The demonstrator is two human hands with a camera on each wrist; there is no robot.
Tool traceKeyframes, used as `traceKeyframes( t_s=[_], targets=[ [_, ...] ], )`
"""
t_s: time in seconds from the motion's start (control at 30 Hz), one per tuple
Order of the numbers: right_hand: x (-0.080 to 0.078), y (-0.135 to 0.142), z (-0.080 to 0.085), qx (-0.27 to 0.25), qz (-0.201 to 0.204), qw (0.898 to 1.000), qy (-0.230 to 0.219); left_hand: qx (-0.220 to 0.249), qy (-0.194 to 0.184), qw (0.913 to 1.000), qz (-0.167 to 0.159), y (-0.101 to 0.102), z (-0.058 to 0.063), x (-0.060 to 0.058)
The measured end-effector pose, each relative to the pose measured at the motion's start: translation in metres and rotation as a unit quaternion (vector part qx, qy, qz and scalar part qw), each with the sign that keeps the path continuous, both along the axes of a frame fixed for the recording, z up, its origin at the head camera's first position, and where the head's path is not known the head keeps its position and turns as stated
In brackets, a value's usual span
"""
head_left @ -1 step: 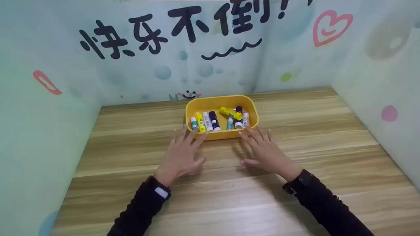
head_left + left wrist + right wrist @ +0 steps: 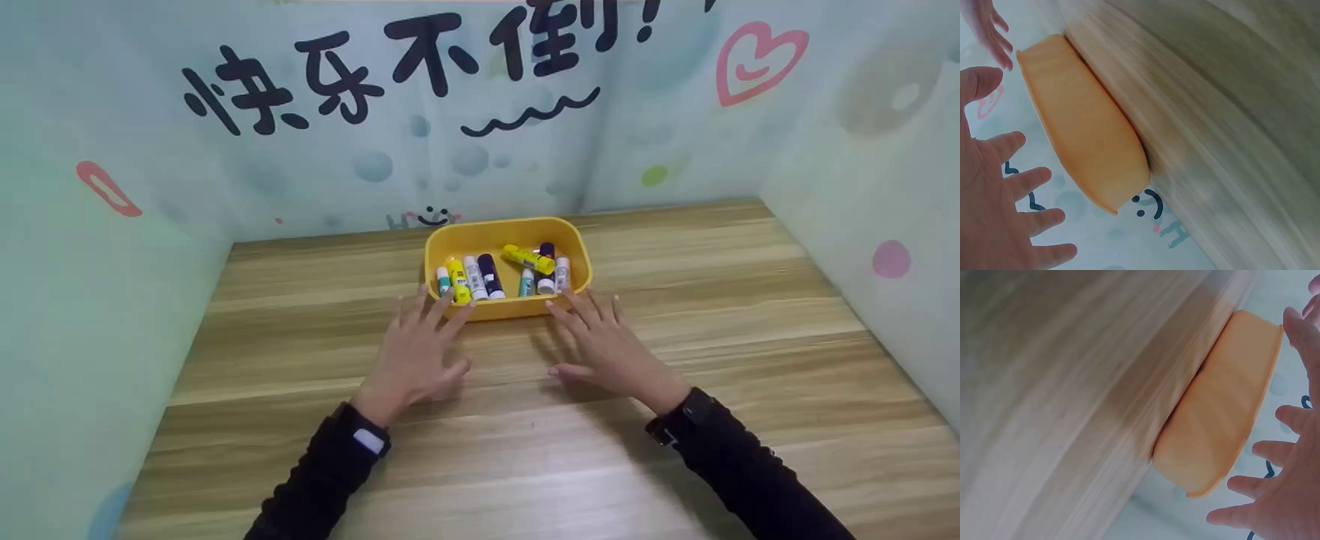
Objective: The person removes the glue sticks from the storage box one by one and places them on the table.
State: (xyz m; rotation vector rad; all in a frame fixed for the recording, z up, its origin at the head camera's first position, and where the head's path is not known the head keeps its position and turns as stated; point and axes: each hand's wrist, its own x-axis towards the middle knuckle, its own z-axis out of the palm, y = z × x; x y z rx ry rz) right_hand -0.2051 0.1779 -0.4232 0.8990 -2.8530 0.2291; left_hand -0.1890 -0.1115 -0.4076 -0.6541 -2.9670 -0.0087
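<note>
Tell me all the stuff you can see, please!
Tray: 1, yellow, on table
Tubes: 8 visible, two each yellow, dark purple, teal-and-white, whitish, in tray
Table: 1, wood-brown, under tray
Backdrop: 1, pale blue, behind
Writing: 1 row, black, on backdrop
Heart: 1, pink, backdrop's right
Side walls: 2, pale, left and right
Sleeves: 2, black, on arms
Wristbands: 2, black, on wrists
Left hand: 1, by tray's left
Right hand: 1, by tray's right
</note>
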Motion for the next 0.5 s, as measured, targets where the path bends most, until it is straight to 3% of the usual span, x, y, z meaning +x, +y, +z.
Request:
traceKeyframes(
  t_s=[0.27, 0.5],
  targets=[
    [-0.002, 0.001, 0.006, -0.019, -0.01, 1.0, 0.007, 0.021, -0.002, 0.9997, 0.012, 0.0, 0.001, -0.004],
    [-0.018, 0.001, 0.012, -0.086, -0.06, 0.994, -0.028, 0.097, 0.011, 0.9938, 0.052, 0.001, -0.002, -0.016]
  ],
)
